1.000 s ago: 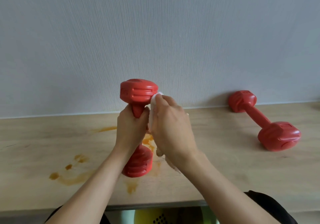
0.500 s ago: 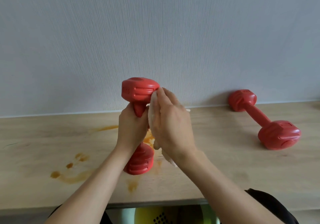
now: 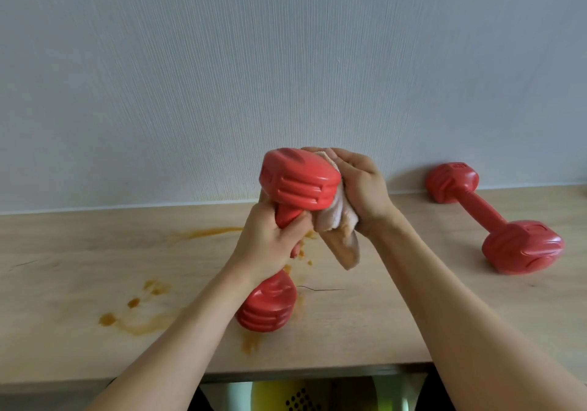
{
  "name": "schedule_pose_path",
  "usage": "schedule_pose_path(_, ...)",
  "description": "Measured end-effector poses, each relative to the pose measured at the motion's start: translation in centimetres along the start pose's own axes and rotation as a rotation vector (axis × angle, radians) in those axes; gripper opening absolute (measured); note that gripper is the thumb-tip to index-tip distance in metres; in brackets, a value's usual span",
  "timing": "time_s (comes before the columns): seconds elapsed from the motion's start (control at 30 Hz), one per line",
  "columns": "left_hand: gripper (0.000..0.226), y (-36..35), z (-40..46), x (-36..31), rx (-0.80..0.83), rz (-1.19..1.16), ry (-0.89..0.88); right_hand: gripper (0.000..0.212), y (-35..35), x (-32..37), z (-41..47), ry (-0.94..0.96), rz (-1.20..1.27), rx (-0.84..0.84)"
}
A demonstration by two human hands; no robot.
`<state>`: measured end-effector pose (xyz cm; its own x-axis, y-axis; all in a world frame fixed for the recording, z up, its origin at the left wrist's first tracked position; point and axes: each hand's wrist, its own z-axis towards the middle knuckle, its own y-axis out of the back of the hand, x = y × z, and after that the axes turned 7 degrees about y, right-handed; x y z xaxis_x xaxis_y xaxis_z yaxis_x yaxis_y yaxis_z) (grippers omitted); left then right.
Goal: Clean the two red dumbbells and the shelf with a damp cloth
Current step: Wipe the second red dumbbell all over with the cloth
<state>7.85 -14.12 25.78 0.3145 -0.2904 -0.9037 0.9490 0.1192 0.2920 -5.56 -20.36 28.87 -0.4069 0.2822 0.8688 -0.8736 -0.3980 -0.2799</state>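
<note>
DB1 point(image 3: 298, 185) frame ctr: L hand point(image 3: 270, 242) clamped on handle, R hand point(image 3: 359, 188) pinching cloth point(image 3: 340, 233) to upper head | DB2 point(image 3: 495, 220) right, seemingly untouched | shelf point(image 3: 95, 252) stains point(image 3: 139, 318) remain – early stage.

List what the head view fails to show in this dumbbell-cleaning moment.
- Handle of the held dumbbell: mostly covered by the left hand gripping it.
- Head face under the cloth: hidden by the cloth and the right hand.
- Raised marking on the lying dumbbell: too small to read.
- Yellow perforated object below the shelf: cut off by the bottom edge and shelf front.
</note>
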Motion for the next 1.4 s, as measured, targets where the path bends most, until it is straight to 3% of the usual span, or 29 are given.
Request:
schedule_pose_path(0.17,0.025,0.7,0.3,0.1,0.220,-0.076,0.030,0.024,1.0,0.3,0.0,-0.042,0.085,0.023)
schedule_pose_path(0.37,0.036,1.6,0.3,0.5,-0.047,-0.048,0.012,0.018,0.8,0.1,-0.5,0.035,-0.045,-0.137)
schedule_pose_path(0.53,0.013,1.9,0.5,0.6,-0.057,-0.072,0.058,0.011,0.0,-0.1,-0.9,0.068,-0.137,-0.289)
schedule_pose_path(0.67,0.012,2.0,0.5,0.7,-0.057,-0.081,0.074,0.011,0.5,0.4,-0.9,0.141,-0.170,-0.456)
schedule_pose_path(0.73,0.011,1.7,0.6,0.6,-0.097,-0.060,0.091,0.018,-0.8,-0.1,-1.7,0.227,-0.351,-0.427)
schedule_pose_path(0.8,0.009,1.4,0.8,0.6,-0.163,0.045,0.097,0.027,-3.0,-0.9,-2.7,0.355,-0.555,-0.259)
schedule_pose_path(0.9,0.014,1.1,0.5,0.6,-0.185,0.091,0.083,0.035,-4.6,-1.4,-2.6,0.417,-0.540,-0.115)
schedule_pose_path(1.03,0.013,0.7,0.1,0.7,-0.181,0.057,0.045,0.037,-4.0,-1.3,-2.1,0.383,-0.430,-0.147)
schedule_pose_path(1.23,0.020,0.6,0.1,0.5,-0.117,0.041,0.021,0.029,-2.8,-2.2,-1.4,0.315,-0.437,-0.334)
schedule_pose_path(1.4,0.028,0.9,0.1,0.9,-0.075,0.003,0.053,0.028,-2.0,-2.5,-1.0,0.281,-0.486,-0.335)
